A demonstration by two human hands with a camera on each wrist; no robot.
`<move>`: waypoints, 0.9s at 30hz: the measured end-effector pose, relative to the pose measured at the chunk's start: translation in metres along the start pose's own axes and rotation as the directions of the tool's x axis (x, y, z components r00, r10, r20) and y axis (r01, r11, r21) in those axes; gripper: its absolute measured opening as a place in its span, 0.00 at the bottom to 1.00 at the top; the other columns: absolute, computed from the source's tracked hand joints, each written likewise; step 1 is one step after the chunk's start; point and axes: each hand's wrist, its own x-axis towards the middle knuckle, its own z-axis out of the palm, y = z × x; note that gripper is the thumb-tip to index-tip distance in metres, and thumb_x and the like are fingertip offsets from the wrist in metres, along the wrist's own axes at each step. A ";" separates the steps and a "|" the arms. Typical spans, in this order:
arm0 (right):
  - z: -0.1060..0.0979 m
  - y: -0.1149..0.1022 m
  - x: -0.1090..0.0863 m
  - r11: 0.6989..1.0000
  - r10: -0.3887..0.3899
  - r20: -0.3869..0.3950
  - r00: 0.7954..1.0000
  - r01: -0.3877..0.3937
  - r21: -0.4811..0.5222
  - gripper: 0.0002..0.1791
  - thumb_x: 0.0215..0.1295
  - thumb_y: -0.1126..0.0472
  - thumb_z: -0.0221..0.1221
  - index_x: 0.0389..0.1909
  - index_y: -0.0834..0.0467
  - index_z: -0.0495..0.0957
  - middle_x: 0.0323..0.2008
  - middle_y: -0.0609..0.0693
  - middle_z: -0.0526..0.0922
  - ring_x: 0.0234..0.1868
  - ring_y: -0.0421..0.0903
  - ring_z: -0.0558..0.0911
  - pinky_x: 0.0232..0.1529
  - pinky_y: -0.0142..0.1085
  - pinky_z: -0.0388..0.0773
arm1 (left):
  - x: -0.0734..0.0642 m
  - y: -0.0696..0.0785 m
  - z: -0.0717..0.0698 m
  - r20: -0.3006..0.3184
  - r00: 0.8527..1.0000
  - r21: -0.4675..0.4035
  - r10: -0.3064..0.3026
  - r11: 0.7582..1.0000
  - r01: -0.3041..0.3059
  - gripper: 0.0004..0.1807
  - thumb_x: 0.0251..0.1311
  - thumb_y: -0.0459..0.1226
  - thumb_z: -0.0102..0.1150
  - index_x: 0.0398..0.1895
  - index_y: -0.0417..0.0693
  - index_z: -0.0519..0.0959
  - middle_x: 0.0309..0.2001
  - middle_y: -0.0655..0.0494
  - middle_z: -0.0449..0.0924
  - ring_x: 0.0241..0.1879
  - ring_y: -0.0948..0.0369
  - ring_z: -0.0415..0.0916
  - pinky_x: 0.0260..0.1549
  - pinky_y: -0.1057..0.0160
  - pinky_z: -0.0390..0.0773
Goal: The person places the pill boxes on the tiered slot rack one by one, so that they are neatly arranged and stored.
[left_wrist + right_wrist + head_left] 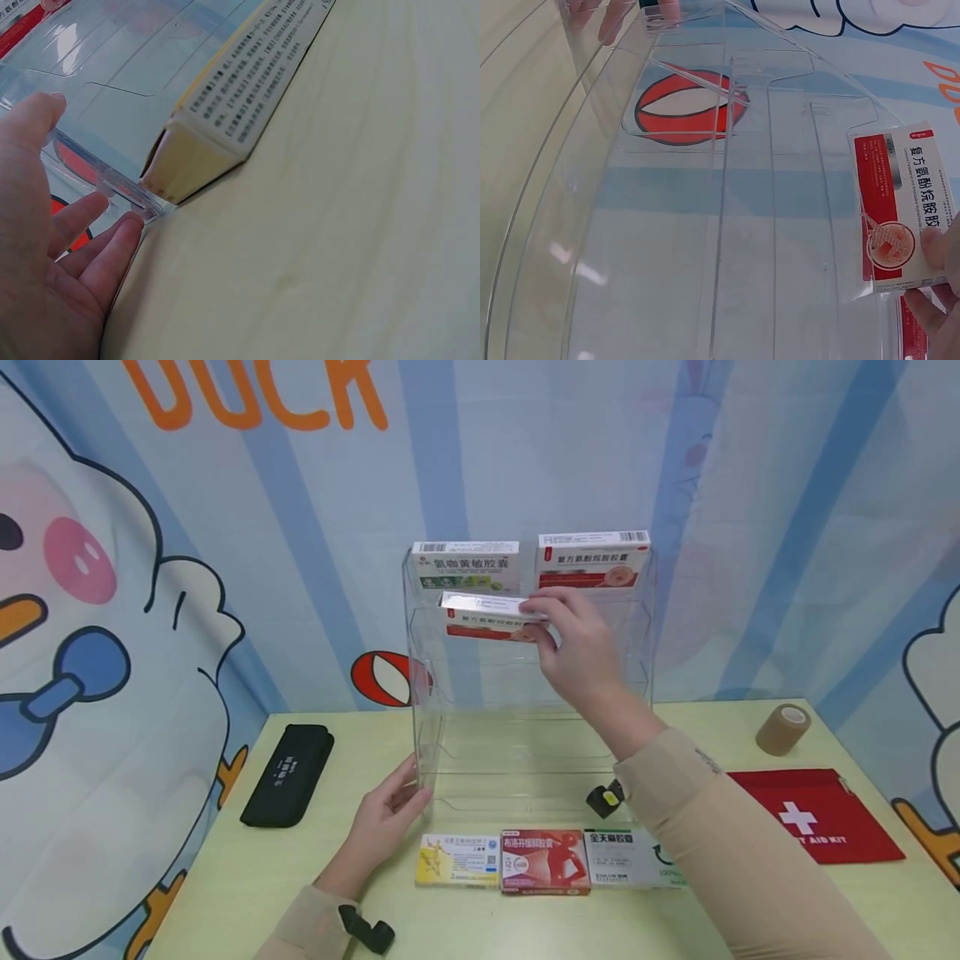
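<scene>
A clear tiered rack (423,718) stands upright on the table. My right hand (581,647) pinches a white and red medicine box (483,618) by its right end, thumb in front, slightly tilted before the rack's upper tiers. The right wrist view shows this medicine box (900,202) with its printed face and red band. Low on the rack's left side, my left hand (378,827) grips the side edge; its thumb (37,120) and fingers (112,255) lie either side of it. On the top tier sit a green-and-white box (468,568) and another red-and-white box (592,560).
A yellow-and-white box (457,860), a red box (546,862) and a grey-white box (626,860) form a row at the rack's foot. A black case (288,777) lies left; a red first aid pouch (832,818) and a brown bandage roll (782,731) are right.
</scene>
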 end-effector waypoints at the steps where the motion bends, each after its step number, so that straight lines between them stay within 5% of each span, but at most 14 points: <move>1: 0.000 -0.001 0.000 1.000 0.015 0.014 1.000 -0.015 -0.002 0.12 0.74 0.67 0.70 0.55 0.61 0.87 0.59 0.58 0.87 0.63 0.58 0.85 0.67 0.51 0.86 | 0.000 0.000 0.000 0.001 1.000 0.000 0.004 1.000 -0.004 0.37 0.80 0.49 0.64 0.87 0.74 0.63 0.78 0.51 0.77 0.75 0.47 0.80 0.73 0.49 0.81; 27: 0.023 -0.009 0.004 0.995 0.082 0.094 0.992 -0.088 0.056 0.12 0.76 0.68 0.66 0.57 0.61 0.88 0.63 0.54 0.90 0.67 0.56 0.85 0.75 0.50 0.81 | 0.001 -0.003 0.000 -0.001 1.000 0.005 0.013 1.000 -0.013 0.37 0.80 0.50 0.64 0.87 0.75 0.63 0.78 0.52 0.77 0.75 0.47 0.80 0.73 0.46 0.81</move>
